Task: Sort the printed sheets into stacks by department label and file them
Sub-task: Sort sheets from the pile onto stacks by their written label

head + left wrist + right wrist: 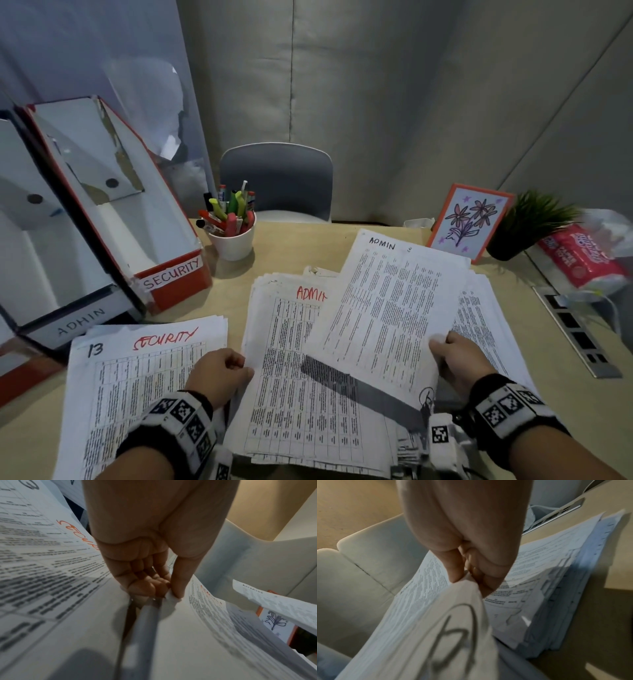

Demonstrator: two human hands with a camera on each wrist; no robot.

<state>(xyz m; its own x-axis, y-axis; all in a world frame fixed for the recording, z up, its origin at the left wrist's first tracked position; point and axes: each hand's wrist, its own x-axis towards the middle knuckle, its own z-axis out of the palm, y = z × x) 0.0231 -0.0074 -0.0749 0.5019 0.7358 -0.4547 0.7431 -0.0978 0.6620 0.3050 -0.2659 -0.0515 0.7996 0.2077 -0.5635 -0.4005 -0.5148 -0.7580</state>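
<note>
My right hand pinches the lower right edge of a printed sheet headed ADMIN in black. It holds that sheet tilted over the middle stack and the unsorted pile. In the right wrist view, the right hand has thumb and fingers closed on the paper. My left hand pinches the left edge of the top sheet of the ADMIN stack, headed in red. The left wrist view shows the left hand on that edge. A SECURITY stack lies at the left.
Two file boxes stand at the back left, a red one labelled SECURITY and a dark one labelled ADMIN. Behind the papers are a pen cup, a chair, a flower picture, a potted plant and a tissue pack.
</note>
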